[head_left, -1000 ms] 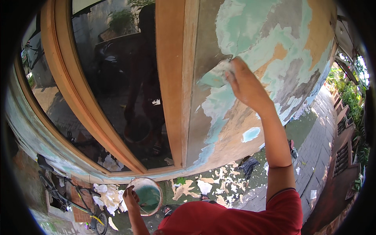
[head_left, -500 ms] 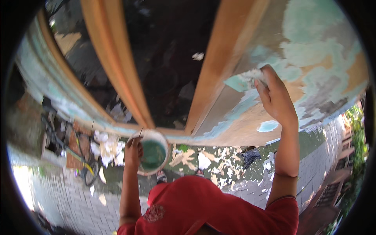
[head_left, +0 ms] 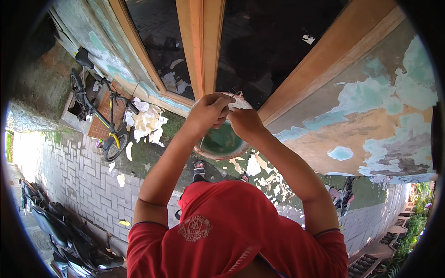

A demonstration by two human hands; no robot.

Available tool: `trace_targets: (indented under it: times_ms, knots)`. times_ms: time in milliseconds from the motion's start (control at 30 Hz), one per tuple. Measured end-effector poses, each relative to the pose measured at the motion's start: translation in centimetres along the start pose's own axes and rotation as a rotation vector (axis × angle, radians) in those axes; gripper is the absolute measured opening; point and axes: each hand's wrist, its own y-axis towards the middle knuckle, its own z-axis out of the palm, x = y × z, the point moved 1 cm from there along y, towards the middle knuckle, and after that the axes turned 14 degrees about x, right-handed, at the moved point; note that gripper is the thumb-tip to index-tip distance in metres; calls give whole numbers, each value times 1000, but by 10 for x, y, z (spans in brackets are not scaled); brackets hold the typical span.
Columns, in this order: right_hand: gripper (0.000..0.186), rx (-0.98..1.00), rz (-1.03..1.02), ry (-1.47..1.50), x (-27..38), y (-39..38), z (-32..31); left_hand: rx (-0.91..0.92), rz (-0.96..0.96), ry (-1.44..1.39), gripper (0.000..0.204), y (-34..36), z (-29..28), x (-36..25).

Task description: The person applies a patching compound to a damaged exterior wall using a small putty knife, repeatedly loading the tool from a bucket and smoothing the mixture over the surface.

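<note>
The left hand (head_left: 212,112) and right hand (head_left: 245,123) are close together over the mouth of a round bucket (head_left: 218,156), the left with its fingers curled around what looks like its thin wire handle (head_left: 202,142). The right hand's fingers point down and inward beside it; whether they grip anything cannot be told, as the back of that hand covers them. The bucket lies directly beneath both hands, its far side largely blocked by them, and green paste (head_left: 222,141) shows inside, below the fingers. A whitish patch (head_left: 239,103) just beyond the right knuckles is hard to make out, either smeared rim or a tool. Beyond the hands rise dark window glass (head_left: 273,41) and an orange-brown frame (head_left: 197,51), cut off at the top. Right of the hands is the patchy wall (head_left: 352,123); left of them lie pale flakes (head_left: 146,121) and a bicycle (head_left: 99,116). Nearer the body, one sandalled foot (head_left: 199,170) shows, the other partly covered by the red shirt (head_left: 222,217).
</note>
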Motion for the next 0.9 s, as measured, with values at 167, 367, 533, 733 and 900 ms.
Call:
trace_targets:
  times_ms: [167, 367, 533, 733, 900]
  knots:
    - [10, -51, 15, 64, -21, 32, 60, 59, -17, 11, 32, 9, 20, -5]
    - [12, 59, -23, 212, -31, 34, 56, 83, -5, 47, 32, 17, 27, -1]
    - [13, 167, -60, 326, -34, 41, 55, 83, 3, 114, 31, 21, 33, 2]
    - [15, 11, -59, 601, -44, 28, 74, 115, 2, 126, 29, 31, 43, 5]
    - [18, 219, 244, 195, -27, -6, 5, 115, -33, 37, 27, 27, 32, 8]
